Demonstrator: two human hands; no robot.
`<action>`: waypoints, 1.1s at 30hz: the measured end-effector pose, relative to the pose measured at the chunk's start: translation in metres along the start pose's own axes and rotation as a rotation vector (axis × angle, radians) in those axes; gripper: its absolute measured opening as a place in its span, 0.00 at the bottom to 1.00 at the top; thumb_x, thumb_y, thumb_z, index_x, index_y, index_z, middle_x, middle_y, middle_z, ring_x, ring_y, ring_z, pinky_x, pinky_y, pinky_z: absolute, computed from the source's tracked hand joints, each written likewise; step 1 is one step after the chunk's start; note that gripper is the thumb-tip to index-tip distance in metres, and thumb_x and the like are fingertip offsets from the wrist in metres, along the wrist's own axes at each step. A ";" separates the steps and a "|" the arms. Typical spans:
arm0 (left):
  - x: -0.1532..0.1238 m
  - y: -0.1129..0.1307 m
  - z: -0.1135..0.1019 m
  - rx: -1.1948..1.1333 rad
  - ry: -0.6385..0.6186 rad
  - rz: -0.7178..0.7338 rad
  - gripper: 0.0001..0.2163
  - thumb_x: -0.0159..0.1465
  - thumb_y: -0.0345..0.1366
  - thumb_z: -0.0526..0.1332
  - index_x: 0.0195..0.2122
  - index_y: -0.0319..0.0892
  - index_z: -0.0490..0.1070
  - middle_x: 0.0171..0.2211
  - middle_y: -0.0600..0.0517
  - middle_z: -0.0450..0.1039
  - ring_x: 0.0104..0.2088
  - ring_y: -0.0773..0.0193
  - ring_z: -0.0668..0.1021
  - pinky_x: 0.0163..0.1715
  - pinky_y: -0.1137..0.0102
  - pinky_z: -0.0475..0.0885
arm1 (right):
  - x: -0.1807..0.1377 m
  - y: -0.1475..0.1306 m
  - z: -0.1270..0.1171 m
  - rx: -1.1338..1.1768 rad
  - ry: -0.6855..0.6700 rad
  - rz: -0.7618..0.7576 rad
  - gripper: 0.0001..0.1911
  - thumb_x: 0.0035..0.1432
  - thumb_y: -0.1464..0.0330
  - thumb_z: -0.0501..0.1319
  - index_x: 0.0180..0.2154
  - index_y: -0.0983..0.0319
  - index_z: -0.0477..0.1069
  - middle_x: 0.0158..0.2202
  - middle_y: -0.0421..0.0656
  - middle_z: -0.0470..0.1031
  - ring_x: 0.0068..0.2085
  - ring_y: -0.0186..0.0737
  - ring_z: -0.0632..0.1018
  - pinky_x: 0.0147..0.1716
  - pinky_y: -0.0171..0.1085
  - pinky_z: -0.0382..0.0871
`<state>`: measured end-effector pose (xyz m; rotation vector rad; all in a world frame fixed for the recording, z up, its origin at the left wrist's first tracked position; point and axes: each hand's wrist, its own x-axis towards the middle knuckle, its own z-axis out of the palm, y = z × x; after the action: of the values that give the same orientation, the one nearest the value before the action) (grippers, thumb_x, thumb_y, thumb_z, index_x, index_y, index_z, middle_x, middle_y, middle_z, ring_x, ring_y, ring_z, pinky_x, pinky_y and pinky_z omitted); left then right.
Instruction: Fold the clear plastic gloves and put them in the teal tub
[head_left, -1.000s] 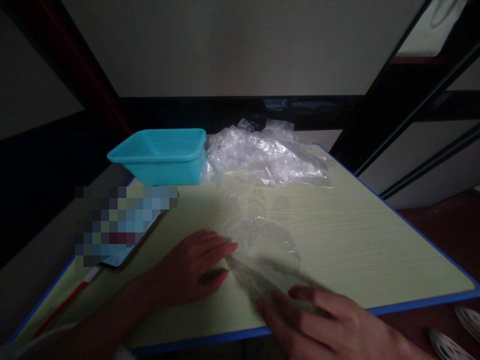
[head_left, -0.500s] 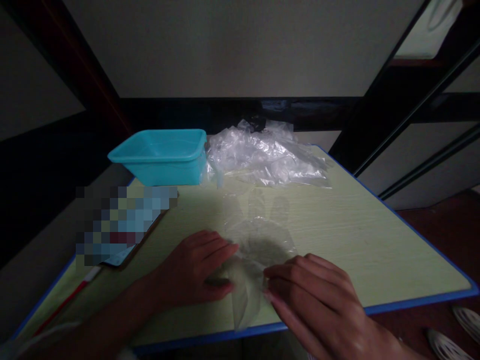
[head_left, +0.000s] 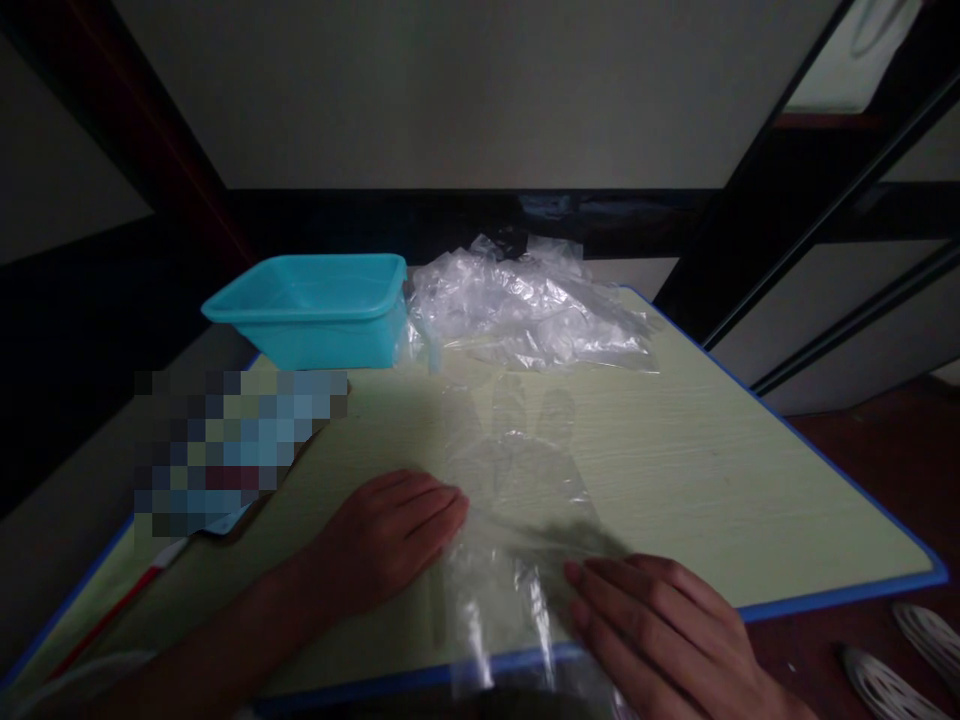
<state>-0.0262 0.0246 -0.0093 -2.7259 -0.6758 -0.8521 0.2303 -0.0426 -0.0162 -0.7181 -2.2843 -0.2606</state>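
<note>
Item: clear glove (head_left: 517,480), flat on the surface (head_left: 712,480) before me, cuff over the near edge. Step in hand: smoothing it. My left hand (head_left: 390,540), fingers together, pins its left edge; my right hand (head_left: 660,620), fingers loosely spread, presses the cuff end. Next, I judge: a steady, gentle stroke, left hand anchoring. Also: glove pile (head_left: 525,310), bin (head_left: 315,310).

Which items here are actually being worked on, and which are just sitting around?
In use:
left hand, flat on the clear plastic glove
right hand, on the glove's cuff end

Lying about:
teal tub
heap of clear plastic gloves
red-and-white pen
</note>
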 end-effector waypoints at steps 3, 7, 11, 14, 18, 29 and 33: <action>-0.004 -0.001 0.003 -0.030 -0.003 -0.007 0.13 0.68 0.29 0.46 0.38 0.38 0.71 0.31 0.49 0.77 0.32 0.64 0.77 0.34 0.68 0.74 | -0.010 0.006 -0.007 0.017 -0.060 0.103 0.12 0.63 0.76 0.50 0.45 0.67 0.69 0.44 0.51 0.77 0.46 0.40 0.76 0.39 0.38 0.73; -0.005 -0.001 0.003 -0.030 0.004 -0.008 0.13 0.68 0.28 0.46 0.38 0.38 0.70 0.32 0.50 0.77 0.33 0.64 0.77 0.35 0.68 0.73 | -0.007 0.016 -0.013 -0.057 -0.148 0.160 0.13 0.64 0.71 0.51 0.47 0.70 0.67 0.43 0.54 0.76 0.44 0.41 0.77 0.37 0.38 0.76; -0.004 -0.001 0.003 -0.023 0.006 -0.003 0.13 0.68 0.28 0.45 0.38 0.39 0.70 0.32 0.50 0.77 0.32 0.64 0.77 0.35 0.68 0.72 | 0.002 0.025 -0.017 -0.097 -0.235 0.120 0.14 0.64 0.73 0.49 0.46 0.70 0.70 0.45 0.53 0.76 0.45 0.43 0.77 0.38 0.40 0.77; -0.005 -0.001 0.003 -0.028 0.009 0.000 0.12 0.68 0.28 0.46 0.38 0.37 0.70 0.32 0.49 0.77 0.33 0.64 0.77 0.35 0.68 0.73 | 0.005 0.028 -0.018 -0.090 -0.283 0.105 0.16 0.64 0.75 0.48 0.45 0.70 0.72 0.45 0.53 0.76 0.45 0.44 0.77 0.39 0.41 0.77; -0.006 -0.001 0.003 -0.020 0.007 -0.001 0.13 0.68 0.28 0.46 0.38 0.38 0.71 0.32 0.49 0.77 0.32 0.64 0.77 0.35 0.67 0.73 | 0.006 0.031 -0.016 -0.066 -0.327 0.107 0.16 0.63 0.76 0.48 0.46 0.71 0.71 0.44 0.55 0.76 0.45 0.45 0.78 0.39 0.42 0.77; -0.005 -0.001 0.002 -0.069 0.000 -0.002 0.13 0.67 0.27 0.47 0.39 0.38 0.71 0.34 0.49 0.77 0.35 0.64 0.77 0.37 0.68 0.74 | 0.013 0.039 -0.014 -0.030 -0.341 0.008 0.16 0.64 0.75 0.48 0.45 0.70 0.72 0.42 0.52 0.77 0.44 0.43 0.77 0.40 0.41 0.77; -0.002 -0.003 -0.001 -0.112 -0.003 -0.016 0.13 0.67 0.27 0.47 0.39 0.38 0.71 0.34 0.48 0.78 0.35 0.64 0.78 0.37 0.69 0.74 | 0.015 0.041 -0.014 0.056 -0.323 0.033 0.17 0.66 0.74 0.45 0.44 0.68 0.71 0.40 0.50 0.78 0.43 0.40 0.78 0.40 0.39 0.76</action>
<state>-0.0291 0.0265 -0.0095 -2.8243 -0.6713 -0.9155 0.2527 -0.0080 0.0031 -0.8161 -2.5696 -0.0675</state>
